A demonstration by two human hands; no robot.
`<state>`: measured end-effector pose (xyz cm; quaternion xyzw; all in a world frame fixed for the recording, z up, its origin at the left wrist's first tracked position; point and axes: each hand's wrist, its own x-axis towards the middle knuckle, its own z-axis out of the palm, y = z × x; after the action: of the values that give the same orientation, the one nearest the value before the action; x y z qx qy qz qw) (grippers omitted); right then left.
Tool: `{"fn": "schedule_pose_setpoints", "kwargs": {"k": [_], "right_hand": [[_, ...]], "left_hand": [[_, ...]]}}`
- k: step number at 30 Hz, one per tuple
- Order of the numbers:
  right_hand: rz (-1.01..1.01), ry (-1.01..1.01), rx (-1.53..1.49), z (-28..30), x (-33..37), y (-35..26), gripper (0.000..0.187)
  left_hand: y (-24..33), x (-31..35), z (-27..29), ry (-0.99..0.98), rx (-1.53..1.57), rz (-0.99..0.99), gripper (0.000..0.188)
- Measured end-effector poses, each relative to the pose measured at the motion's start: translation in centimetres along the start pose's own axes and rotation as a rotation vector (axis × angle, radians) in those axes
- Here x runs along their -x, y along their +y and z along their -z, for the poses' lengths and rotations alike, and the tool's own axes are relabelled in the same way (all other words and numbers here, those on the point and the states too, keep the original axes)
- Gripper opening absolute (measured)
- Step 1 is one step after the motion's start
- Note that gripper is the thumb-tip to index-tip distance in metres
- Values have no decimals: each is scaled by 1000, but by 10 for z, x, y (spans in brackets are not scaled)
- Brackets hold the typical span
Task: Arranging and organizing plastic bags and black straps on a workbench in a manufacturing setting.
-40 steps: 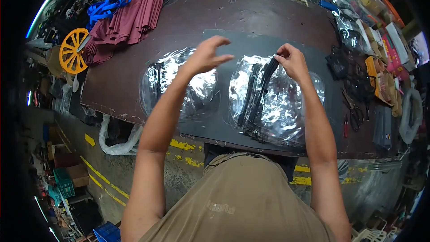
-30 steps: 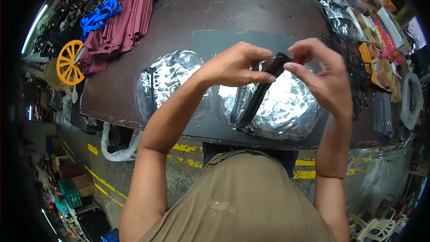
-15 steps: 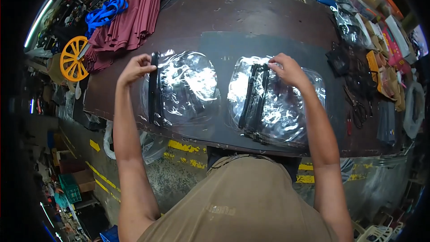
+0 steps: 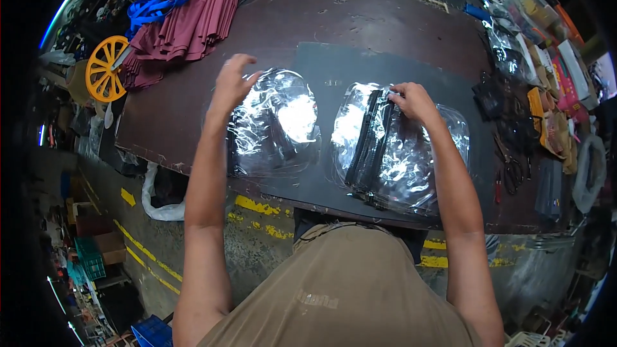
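With your left hand parted and empty at centre-left, your right hand, pinching the black zipper centre-right, could skew the glossy plastic sheets by tugging.

head vw, L of pr | wide fisheye, upright | faces dn | hands & table nr

Pairs and Singles Around One Table

One left hand and one right hand make two hands. One left pile and one right pile make two piles. Black strips on the right pile overlap too closely to count. There is one mat, one wheel, one maroon heap, one strap bundle, one pair of scissors, one green crate, one blue crate.
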<state>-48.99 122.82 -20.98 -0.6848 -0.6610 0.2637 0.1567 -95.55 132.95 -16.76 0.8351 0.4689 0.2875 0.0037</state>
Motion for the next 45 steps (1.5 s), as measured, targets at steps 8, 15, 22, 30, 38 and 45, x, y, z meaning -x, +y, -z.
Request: {"fn": "schedule_pose_setpoints", "kwargs": {"k": [8, 15, 22, 30, 38, 45], "right_hand": [[270, 278, 37, -2, 23, -1, 26], [309, 267, -260, 46, 69, -31, 18], [512, 272, -323, 132, 145, -75, 24], [259, 243, -495, 111, 76, -21, 36], [132, 214, 114, -19, 6, 16, 32], [38, 116, 85, -10, 3, 11, 36]], "left_hand": [[158, -35, -101, -376, 371, -202, 59], [223, -57, -101, -606, 773, -163, 51], [251, -55, 23, -627, 941, -163, 28], [113, -44, 135, -187, 903, 187, 19], [-105, 38, 41, -349, 489, 462, 20], [-104, 45, 5, -228, 554, 631, 20]]}}
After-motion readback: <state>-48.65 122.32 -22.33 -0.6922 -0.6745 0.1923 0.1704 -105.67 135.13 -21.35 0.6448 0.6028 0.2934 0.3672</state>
